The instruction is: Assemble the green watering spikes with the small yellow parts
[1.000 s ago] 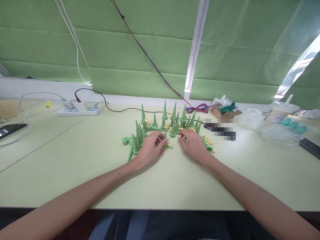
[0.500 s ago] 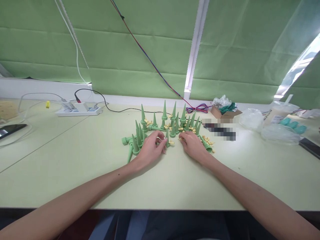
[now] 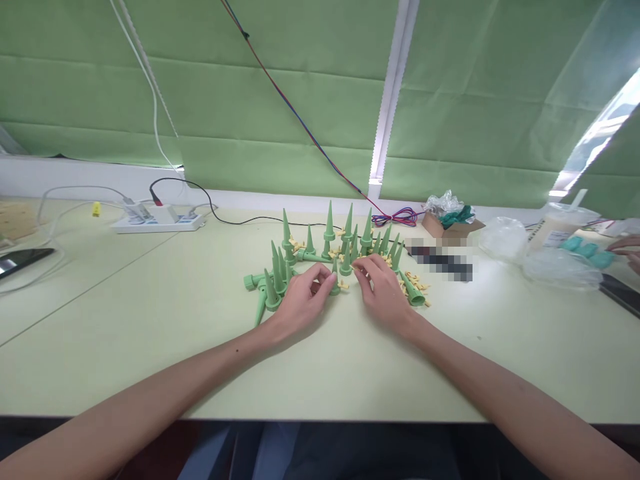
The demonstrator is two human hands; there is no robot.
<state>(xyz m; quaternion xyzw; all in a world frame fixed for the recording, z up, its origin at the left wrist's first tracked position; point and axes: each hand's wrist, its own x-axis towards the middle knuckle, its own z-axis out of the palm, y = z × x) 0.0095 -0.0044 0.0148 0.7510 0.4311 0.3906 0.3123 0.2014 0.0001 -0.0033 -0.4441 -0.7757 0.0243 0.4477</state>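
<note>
My left hand [image 3: 306,295] is curled, its thumb and finger closed at the side of an upright green plastic watering spike [image 3: 335,281]. A small yellow valve [image 3: 344,285] sticks out of that spike's right side. Just to the right, my right hand [image 3: 384,291] pinches another small yellow valve, mostly hidden by the fingertips. Behind both hands several green spikes [image 3: 329,223] stand point up among yellow valves. One spike [image 3: 261,305] lies tilted left of my left hand, and an open green cone [image 3: 413,293] lies by my right wrist.
Loose yellow valves [image 3: 417,280] lie right of the spikes. Farther right are a cardboard box [image 3: 450,230], plastic bags [image 3: 560,270], a drink cup [image 3: 553,230] and a dark phone [image 3: 620,297]. A power strip [image 3: 157,223] sits back left. Another person's hand [image 3: 631,250] shows at the right edge.
My right hand has shifted slightly left and up, bringing its pinched fingers closer to the spike by my left hand. Another person's hand has appeared at the right edge.
</note>
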